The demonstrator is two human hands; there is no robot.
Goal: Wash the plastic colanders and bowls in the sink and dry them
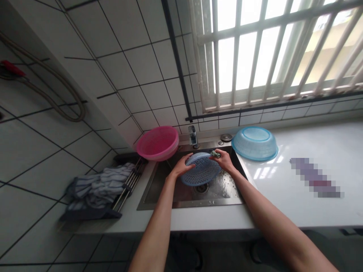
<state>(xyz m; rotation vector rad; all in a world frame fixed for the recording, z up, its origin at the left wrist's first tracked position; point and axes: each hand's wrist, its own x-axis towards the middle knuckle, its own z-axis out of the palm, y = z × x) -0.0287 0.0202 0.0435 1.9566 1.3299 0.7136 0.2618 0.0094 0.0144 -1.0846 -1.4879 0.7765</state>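
Over the steel sink (pixel 159 190) I hold a blue perforated strainer basket (pixel 202 172), turned bottom-up. My left hand (pixel 181 166) grips its left rim, fingers curled round the edge. My right hand (pixel 224 159) is closed on a small greenish cloth (pixel 214 153) pressed against the basket's upper right edge. Both forearms reach in from the bottom of the view.
A pink colander (pixel 157 142) rests on the sink's back left corner. A light blue bowl (pixel 254 142) lies upside down on the white counter (pixel 312 211) to the right. The tap (pixel 193 136) stands behind the sink. A striped cloth (pixel 99 185) lies on a rack at left.
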